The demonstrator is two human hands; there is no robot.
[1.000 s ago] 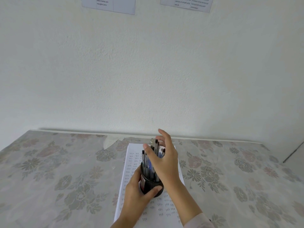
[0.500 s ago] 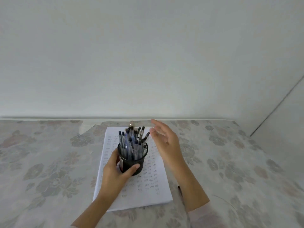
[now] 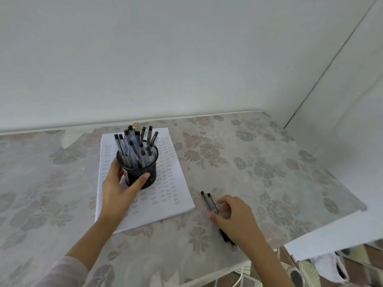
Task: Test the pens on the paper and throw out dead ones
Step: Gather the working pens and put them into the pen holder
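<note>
On the paper (image 3: 176, 179), left hand (image 3: 117, 191) is gripping the mesh cup (image 3: 146, 165); right of it, right hand (image 3: 235, 217) is curling fingers and thumb round two pens (image 3: 211, 201) lying on table (image 3: 259, 172).

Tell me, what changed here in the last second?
The right hand left the pen cup and dropped rightward onto the table beside the paper, where its fingers curl round two loose pens. The left hand still grips the pen cup, standing on the paper.
</note>
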